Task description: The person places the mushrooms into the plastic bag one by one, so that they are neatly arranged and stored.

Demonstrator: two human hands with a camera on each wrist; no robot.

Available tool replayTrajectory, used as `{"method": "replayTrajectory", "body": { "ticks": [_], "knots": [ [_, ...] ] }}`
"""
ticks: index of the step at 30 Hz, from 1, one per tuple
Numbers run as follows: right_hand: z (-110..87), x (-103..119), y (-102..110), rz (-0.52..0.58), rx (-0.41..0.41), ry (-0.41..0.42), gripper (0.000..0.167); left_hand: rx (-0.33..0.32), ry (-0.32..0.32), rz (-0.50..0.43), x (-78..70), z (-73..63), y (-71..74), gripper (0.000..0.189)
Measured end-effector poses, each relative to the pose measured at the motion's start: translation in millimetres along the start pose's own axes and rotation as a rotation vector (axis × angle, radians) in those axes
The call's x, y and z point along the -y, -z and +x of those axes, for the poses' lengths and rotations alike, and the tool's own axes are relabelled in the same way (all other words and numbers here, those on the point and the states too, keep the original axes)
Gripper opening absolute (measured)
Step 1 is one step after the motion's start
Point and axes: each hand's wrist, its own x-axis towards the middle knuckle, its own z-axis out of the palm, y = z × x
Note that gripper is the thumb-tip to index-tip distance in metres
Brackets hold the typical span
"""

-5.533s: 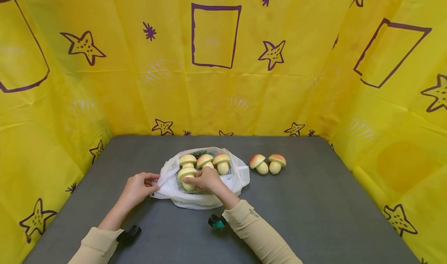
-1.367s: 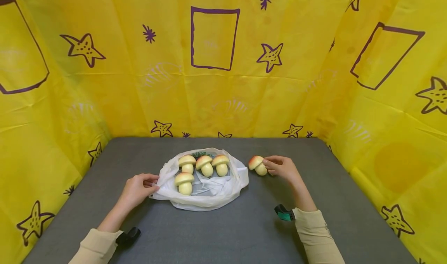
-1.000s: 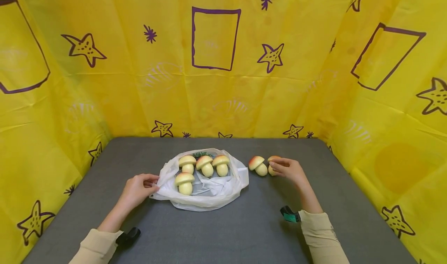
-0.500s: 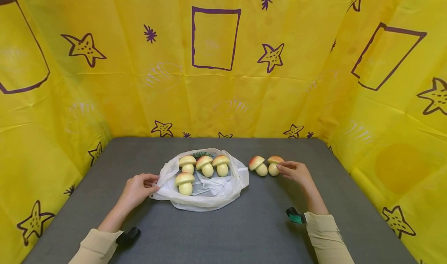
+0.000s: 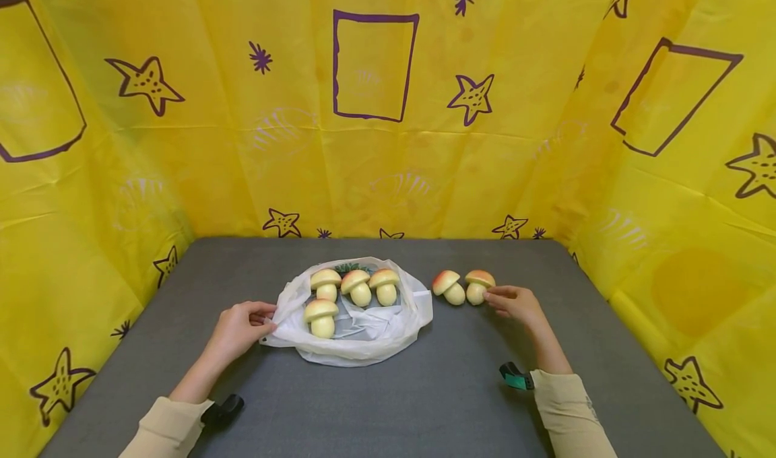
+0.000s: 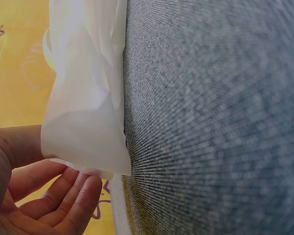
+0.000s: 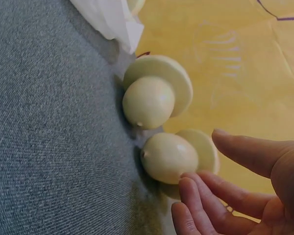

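My left hand [image 5: 241, 326] pinches the left edge of a white plastic bag [image 5: 351, 355] between thumb and fingers; the bag's edge [image 6: 88, 142] hangs over that thumb in the left wrist view. Inside the bag's wide mouth lie several toy mushrooms, three along the back and one mushroom [image 5: 321, 318] at the front left. Right of the bag sit a tilted mushroom [image 5: 447, 287] and a second mushroom [image 5: 479, 285]. My right hand [image 5: 516, 304] is just right of the second one, its fingertips close to the stem [image 7: 169, 159]; thumb and fingers are apart, and contact is unclear.
The dark grey tabletop [image 5: 364, 411] carries the bag and mushrooms. A yellow cloth [image 5: 376, 175] printed with stars encloses the back and both sides. A black band [image 5: 223, 412] is on the left wrist and a black-and-green band [image 5: 515, 377] on the right.
My right hand has let go of the front-left mushroom in the bag and moved right to the two outside. Lately it slid to the second one's right side. The left hand has stayed put.
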Motion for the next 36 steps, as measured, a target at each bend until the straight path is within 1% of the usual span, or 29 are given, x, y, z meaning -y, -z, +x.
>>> {"method": "replayTrajectory", "body": {
  "ticks": [8, 15, 20, 26, 34, 36],
  "knots": [
    [6.6, -6, -1, 0.007, 0.024, -0.060, 0.049, 0.007, 0.003, -0.003, -0.7, -0.1, 0.9, 0.029],
    [14.6, -13, -2, 0.012, 0.060, -0.073, 0.056, 0.015, 0.010, -0.001, 0.4, 0.1, 0.6, 0.030],
    [21.8, -17, -2, 0.018, 0.065, -0.094, 0.060, 0.013, 0.007, -0.002, 1.0, 0.4, 0.4, 0.030],
    [28.7, -16, -1, 0.015, 0.067, -0.126, 0.063, 0.005, 0.000, 0.005, 0.7, 1.1, 0.9, 0.030],
    [32.3, -12, 0, 0.000, 0.095, -0.194, 0.073, 0.014, 0.017, 0.005, -0.4, -0.7, 0.0, 0.030],
    [33.4, -12, 1, -0.009, 0.104, -0.199, 0.074, 0.012, 0.015, 0.006, -0.4, -0.5, -0.1, 0.030]
  ]
}}
